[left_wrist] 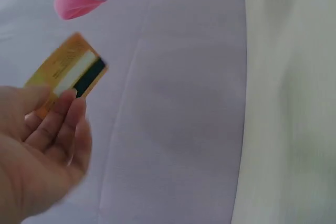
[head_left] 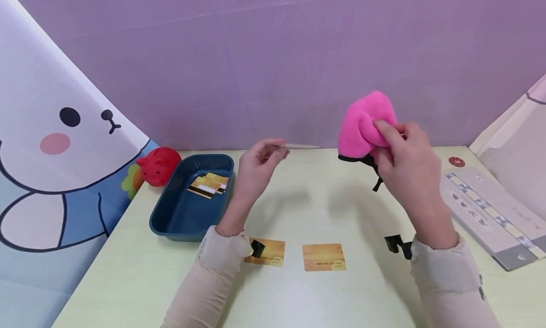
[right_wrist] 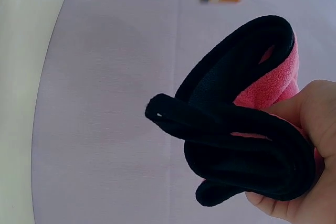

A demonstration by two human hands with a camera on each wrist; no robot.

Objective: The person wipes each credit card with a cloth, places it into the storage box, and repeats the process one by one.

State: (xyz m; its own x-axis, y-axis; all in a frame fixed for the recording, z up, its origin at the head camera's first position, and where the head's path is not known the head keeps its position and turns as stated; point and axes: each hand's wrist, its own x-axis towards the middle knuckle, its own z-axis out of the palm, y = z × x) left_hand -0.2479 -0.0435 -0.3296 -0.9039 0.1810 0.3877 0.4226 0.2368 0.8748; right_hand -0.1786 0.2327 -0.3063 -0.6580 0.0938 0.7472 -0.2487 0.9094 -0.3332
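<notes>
My left hand (head_left: 258, 171) pinches a golden bank card (left_wrist: 65, 74) between thumb and fingers, above the table. In the head view the card is nearly edge-on; the left wrist view shows its white strip and dark magnetic stripe. Up at the right, my right hand (head_left: 411, 169) grips a bunched pink fleece piece (head_left: 364, 124) with black edging. Its dark inner side and black strap loops (right_wrist: 163, 114) face the right wrist camera. Card and fleece are apart. Two more golden cards, a left card (head_left: 273, 252) and a right card (head_left: 324, 257), lie flat below my hands.
A blue tray (head_left: 183, 228) with several golden cards (head_left: 209, 183) stands on the left, beside a red piggy bank (head_left: 159, 166). To the right lie a grey and white flat box (head_left: 490, 214) and a red chip (head_left: 456, 161). A purple cloth (head_left: 273, 67) hangs behind the table.
</notes>
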